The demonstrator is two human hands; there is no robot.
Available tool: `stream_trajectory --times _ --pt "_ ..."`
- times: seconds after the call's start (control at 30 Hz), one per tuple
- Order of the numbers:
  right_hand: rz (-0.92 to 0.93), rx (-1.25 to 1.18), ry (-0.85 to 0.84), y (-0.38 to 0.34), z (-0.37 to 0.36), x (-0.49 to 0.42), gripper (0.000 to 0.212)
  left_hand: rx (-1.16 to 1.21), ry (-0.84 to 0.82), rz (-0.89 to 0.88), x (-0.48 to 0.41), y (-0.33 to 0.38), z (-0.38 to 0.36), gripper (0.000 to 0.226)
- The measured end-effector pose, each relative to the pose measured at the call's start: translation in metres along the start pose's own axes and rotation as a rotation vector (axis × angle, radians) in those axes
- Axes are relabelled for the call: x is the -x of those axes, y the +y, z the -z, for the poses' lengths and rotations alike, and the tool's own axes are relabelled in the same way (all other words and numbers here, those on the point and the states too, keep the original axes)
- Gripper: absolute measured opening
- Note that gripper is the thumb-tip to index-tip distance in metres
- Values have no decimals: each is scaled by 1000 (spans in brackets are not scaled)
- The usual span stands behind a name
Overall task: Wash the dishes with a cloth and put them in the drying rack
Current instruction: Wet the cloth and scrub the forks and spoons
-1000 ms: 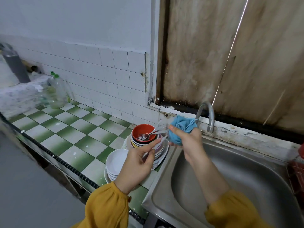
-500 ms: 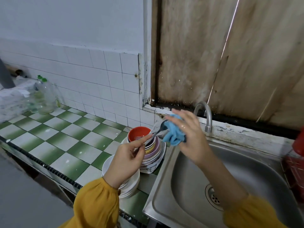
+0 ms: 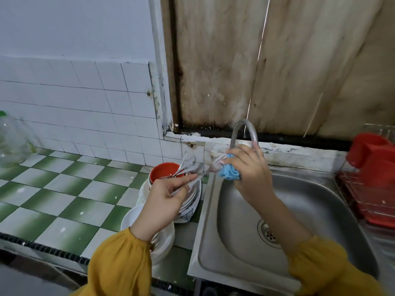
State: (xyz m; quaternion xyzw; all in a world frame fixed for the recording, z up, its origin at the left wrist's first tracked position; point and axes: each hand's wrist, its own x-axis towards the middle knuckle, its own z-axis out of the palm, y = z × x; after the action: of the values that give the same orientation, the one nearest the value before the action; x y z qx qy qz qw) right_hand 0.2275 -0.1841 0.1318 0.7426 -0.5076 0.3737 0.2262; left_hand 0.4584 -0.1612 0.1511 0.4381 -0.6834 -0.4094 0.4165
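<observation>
no readable text, no labels, no brands, no numbers anywhere

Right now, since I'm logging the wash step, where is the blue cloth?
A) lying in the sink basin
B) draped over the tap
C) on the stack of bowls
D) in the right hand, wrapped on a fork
D: the right hand grips the blue cloth around a fork, whose handle end the left hand pinches.
</observation>
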Motion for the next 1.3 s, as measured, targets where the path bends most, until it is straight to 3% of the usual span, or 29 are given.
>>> stream_trajectory --times 0.13,0.2,0.3,0.37,0.47,0.57,0.7,0.83,1.03,1.2,1.3 --pt "-713 -422 60 2 25 14 29 75 -43 -13 -6 -10 -1 38" --pt "-957 -582 22 2 35 21 44 91 -91 -21 -11 -9 -10 36" --pt "-1115 -744 -163 3 52 30 84 141 -126 -46 -19 -5 -32 33" --pt "-1158 -902 -180 2 61 33 78 147 -173 -82 -21 -3 -49 32" --pt "-1262 -1014 47 11 77 37 53 202 -292 -84 -23 3 -79 34" --pt "-1232 -821 230 27 91 43 27 236 -376 -67 -28 4 -111 31" --pt "-1164 -607 363 61 116 52 24 203 -470 -61 -43 7 -153 31" --pt "-1027 -359 336 95 150 55 28 158 -530 -99 -57 24 -200 36" --pt "-827 -32 330 146 219 38 20 40 -408 -165 -88 63 -270 48" --pt "-804 145 369 201 272 0 7 -93 -376 -163 -117 95 -332 68" --pt "-786 259 342 229 283 -18 10 -123 -398 -181 -124 115 -364 81"
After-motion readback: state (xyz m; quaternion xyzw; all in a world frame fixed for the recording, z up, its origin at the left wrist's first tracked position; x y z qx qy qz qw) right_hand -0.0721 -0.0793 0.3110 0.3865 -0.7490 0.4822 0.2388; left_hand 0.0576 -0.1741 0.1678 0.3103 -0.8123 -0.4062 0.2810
